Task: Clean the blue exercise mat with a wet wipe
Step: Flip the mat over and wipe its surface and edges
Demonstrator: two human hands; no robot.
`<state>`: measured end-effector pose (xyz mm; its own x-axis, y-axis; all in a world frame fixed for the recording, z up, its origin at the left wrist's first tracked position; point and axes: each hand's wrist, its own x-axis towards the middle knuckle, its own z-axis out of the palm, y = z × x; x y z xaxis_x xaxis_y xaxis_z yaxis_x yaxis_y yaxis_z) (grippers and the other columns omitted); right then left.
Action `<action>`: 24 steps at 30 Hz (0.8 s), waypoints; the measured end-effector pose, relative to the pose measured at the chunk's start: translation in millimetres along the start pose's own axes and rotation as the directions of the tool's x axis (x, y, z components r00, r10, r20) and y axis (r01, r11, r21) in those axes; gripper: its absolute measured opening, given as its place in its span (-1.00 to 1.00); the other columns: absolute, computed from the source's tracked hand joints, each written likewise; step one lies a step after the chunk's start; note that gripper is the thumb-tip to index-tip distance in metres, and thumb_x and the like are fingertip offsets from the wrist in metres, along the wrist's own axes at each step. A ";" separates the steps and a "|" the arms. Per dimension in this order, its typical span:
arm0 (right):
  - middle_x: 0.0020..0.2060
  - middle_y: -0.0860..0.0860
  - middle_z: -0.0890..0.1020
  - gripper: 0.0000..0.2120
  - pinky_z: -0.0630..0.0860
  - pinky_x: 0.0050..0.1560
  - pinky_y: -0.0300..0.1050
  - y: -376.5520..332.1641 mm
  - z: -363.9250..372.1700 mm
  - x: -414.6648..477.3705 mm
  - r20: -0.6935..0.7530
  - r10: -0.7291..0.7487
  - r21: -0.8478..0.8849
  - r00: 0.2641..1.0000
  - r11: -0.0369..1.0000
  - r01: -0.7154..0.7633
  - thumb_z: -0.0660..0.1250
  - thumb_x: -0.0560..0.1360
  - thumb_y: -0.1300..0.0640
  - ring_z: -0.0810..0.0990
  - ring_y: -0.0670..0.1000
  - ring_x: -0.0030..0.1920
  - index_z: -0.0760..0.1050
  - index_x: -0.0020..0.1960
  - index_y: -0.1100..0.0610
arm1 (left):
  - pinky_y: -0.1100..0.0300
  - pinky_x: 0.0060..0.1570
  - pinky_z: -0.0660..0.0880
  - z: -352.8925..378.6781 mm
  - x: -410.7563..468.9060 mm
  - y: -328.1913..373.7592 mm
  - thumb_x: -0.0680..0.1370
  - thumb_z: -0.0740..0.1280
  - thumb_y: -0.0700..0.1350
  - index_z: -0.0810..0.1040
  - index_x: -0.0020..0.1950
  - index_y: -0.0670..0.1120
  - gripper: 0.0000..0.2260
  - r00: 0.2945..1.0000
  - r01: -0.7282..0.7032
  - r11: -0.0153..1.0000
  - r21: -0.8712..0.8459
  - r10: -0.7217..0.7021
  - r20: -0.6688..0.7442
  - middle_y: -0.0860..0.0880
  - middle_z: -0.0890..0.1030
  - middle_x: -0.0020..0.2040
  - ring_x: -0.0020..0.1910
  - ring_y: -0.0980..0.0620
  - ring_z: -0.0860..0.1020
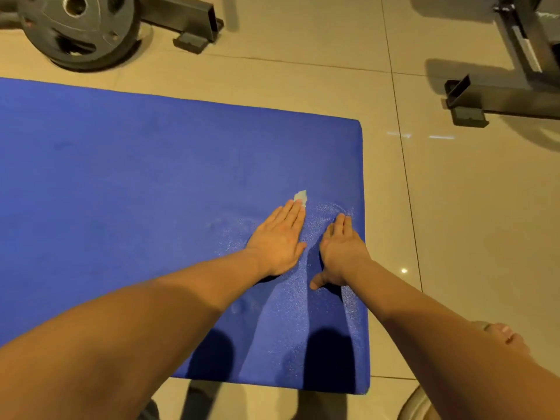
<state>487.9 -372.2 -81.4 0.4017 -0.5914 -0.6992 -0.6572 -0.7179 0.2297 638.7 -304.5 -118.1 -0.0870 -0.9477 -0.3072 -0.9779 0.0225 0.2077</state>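
One blue mat (pixel 151 177) lies on beige tiles (pixel 454 222), weight plate (pixel 78 31) beyond.

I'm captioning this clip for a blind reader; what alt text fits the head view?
A person's left hand presses a pale wet wipe flat onto a blue exercise mat, right hand flat beside it near the mat's right edge. A weight plate sits on the tiled floor beyond.

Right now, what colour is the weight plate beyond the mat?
The weight plate is dark grey, clearest in the head view.
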 end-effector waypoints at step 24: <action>0.54 0.45 -0.19 0.42 0.07 0.58 0.25 -6.1 -6.1 3.1 0.050 0.023 -0.022 0.998 1.000 -0.022 0.44 0.25 -0.50 -0.17 0.46 0.56 -0.21 0.58 0.41 | -0.03 0.62 -0.18 26.4 -32.8 -33.1 0.69 0.09 0.20 -0.17 0.66 -0.22 -0.24 0.935 0.265 0.917 -0.300 -0.320 -0.154 -0.13 -0.28 0.66 0.64 -0.06 -0.27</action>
<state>497.0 -371.8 -80.8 0.3539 -0.5889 -0.7266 -0.6517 -0.7125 0.2601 668.9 -265.8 -139.4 0.2610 -0.9420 -0.2109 -0.8624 -0.3257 0.3876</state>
